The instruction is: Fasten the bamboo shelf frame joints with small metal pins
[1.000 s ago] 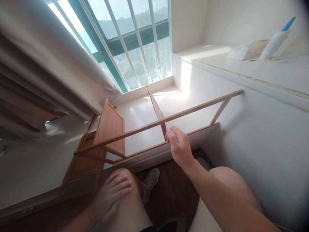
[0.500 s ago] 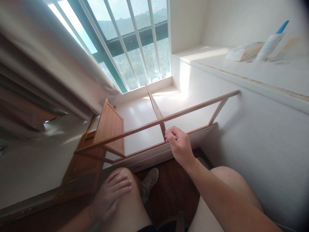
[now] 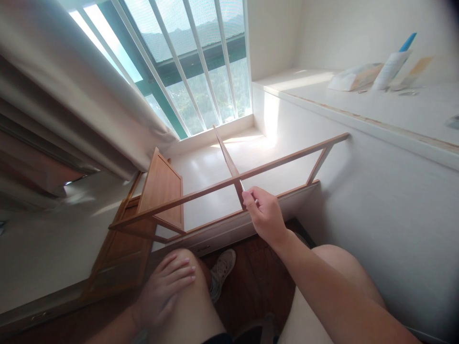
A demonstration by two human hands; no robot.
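Note:
My right hand (image 3: 266,210) is closed in a pinch on a thin silvery rod (image 3: 242,185) that looks like a hex key. The rod's tip meets the wooden frame (image 3: 201,191) where its long front rail joins the middle crosspiece (image 3: 226,155). Most of the rod is hidden by my fingers. My left hand (image 3: 170,282) lies flat on my left knee with its fingers stretched out, holding nothing. To the left, a wooden panel (image 3: 163,188) stands tilted against the left part of the frame.
The frame rests on a white window ledge (image 3: 204,162) below a barred window (image 3: 193,62). A grey curtain (image 3: 107,95) hangs at the left. On the raised white shelf (image 3: 308,81) at right stand a white tube with a blue nozzle (image 3: 392,69) and a plastic bag (image 3: 355,78).
The view has shifted slightly, so the frame and shelf appear a little further left. My right hand has turned slightly while keeping its pinch on the rod; my left hand stays put.

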